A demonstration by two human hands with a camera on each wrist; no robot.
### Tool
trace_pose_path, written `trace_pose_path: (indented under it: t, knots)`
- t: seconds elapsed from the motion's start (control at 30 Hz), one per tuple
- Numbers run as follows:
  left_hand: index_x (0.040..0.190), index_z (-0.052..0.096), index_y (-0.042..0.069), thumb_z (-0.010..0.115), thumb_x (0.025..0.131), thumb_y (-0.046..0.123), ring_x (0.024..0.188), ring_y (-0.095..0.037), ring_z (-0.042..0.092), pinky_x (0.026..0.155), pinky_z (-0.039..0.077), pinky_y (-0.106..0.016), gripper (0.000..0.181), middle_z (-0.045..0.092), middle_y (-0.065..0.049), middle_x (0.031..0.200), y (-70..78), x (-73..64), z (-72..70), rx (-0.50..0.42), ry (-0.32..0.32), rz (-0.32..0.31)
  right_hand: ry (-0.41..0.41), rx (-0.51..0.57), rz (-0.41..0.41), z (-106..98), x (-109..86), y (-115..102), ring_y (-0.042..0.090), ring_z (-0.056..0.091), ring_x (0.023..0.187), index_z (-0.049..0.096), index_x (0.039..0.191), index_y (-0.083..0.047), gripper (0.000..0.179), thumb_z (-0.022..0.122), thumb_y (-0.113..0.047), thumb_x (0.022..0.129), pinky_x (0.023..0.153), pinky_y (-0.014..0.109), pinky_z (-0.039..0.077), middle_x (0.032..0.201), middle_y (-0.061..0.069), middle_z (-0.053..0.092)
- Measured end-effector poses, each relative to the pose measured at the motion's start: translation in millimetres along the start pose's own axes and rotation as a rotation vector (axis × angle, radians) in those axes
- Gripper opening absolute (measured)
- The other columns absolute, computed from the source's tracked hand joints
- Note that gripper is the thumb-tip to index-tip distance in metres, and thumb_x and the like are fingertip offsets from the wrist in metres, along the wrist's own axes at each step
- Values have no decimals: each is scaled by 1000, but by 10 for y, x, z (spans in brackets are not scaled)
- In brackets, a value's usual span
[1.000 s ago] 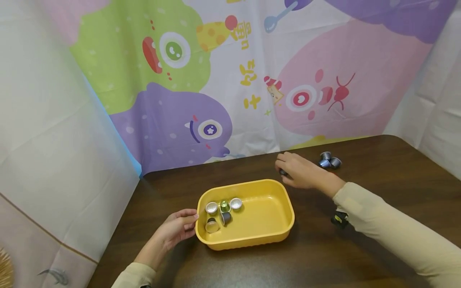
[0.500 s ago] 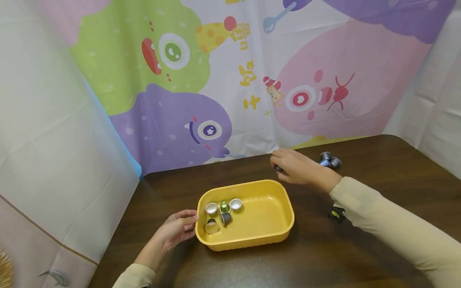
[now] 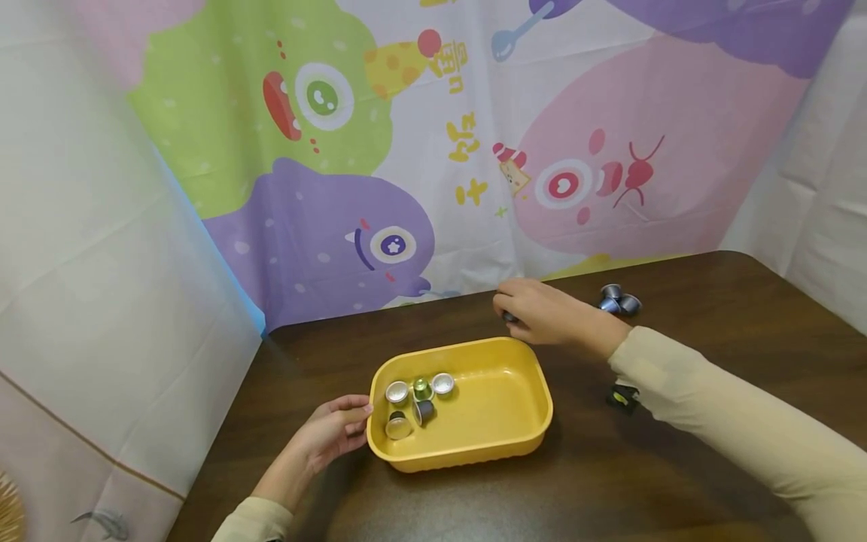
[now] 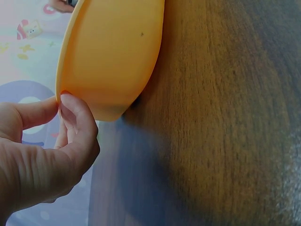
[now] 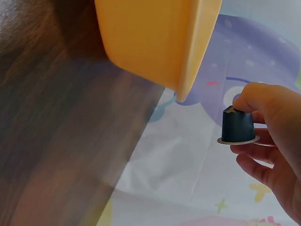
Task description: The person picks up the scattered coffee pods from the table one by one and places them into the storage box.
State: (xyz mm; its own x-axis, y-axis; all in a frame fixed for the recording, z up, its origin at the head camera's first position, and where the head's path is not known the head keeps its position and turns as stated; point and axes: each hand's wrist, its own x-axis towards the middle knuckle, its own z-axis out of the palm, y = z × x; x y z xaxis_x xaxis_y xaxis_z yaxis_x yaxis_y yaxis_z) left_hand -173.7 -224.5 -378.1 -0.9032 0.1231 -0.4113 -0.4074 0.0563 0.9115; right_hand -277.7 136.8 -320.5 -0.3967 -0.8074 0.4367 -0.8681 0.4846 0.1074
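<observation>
In the head view, holds with the right hand (image 3: 535, 311) a dark capsule (image 3: 510, 317) beyond the far rim of the yellow tray (image 3: 501, 410), probably in the step of carrying it to the capsules (image 3: 422, 388) inside. In the left wrist view, has the left hand (image 4: 47, 162) with fingers clamped on the rim. In the right wrist view, pinches the dark capsule between thumb and fingers, outside the tray; seems to need next crossing the rim, then letting go.

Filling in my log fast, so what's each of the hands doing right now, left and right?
Left hand: pinching the tray by its rim.
Right hand: holding one dark capsule.
</observation>
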Motion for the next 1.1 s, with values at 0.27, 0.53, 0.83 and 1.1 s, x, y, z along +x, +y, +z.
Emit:
trace_pose_path:
  t: [0.27, 0.53, 0.83, 1.1]
  knots:
    - [117, 53, 1, 56, 97, 11, 76, -6, 58, 72, 52, -22, 22, 61, 5, 86, 0, 4, -5, -1, -6, 3, -44, -30, -40, 3, 109, -62, 17, 51, 74, 61, 89, -6, 15, 72, -7, 79, 69, 32, 47, 82, 5, 54]
    - [119, 52, -1, 56, 97, 10, 76, -7, 57, 72, 52, -22, 25, 61, 5, 86, -2, 3, 1, 5, 2, 8, -93, -57, -54, 5, 206, -155, 16, 49, 74, 63, 90, -6, 14, 72, -9, 80, 71, 31, 45, 81, 4, 53]
    - [119, 51, 0, 56, 97, 11, 77, -6, 57, 72, 52, -22, 25, 61, 5, 87, -5, -2, -2, -2, -20, 12, -165, -18, -36, 36, 312, -243, 16, 49, 74, 62, 90, -8, 11, 69, -8, 82, 72, 33, 45, 83, 3, 53]
    - [116, 53, 2, 55, 98, 11, 76, -5, 58, 72, 52, -22, 21, 61, 6, 86, -3, 3, -8, 5, -21, 12, -189, 1, -56, 35, 408, -316, 16, 46, 72, 62, 89, -8, 9, 69, -8, 82, 70, 31, 43, 81, 3, 52]
